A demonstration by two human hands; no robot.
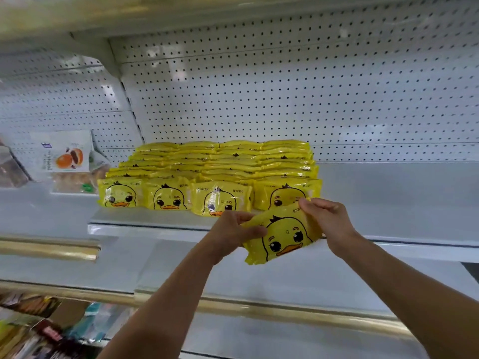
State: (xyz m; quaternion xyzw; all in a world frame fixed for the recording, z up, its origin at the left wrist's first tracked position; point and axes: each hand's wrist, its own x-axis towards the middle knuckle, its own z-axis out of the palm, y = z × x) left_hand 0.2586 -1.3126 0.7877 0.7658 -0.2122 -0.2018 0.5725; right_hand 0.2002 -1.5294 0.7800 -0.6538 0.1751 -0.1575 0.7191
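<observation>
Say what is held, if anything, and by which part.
One yellow duck packet: left hand grips its left edge, right hand pinches its upper right corner.

A pastry bag (64, 156) stands on the white shelf (388, 193) before pegboard (285, 86).

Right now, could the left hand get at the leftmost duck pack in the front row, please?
Probably yes: the leftmost duck pack stands at the shelf front, nothing between. But the left hand grips the held pack and would have to let go first; the right hand holds it too.
</observation>
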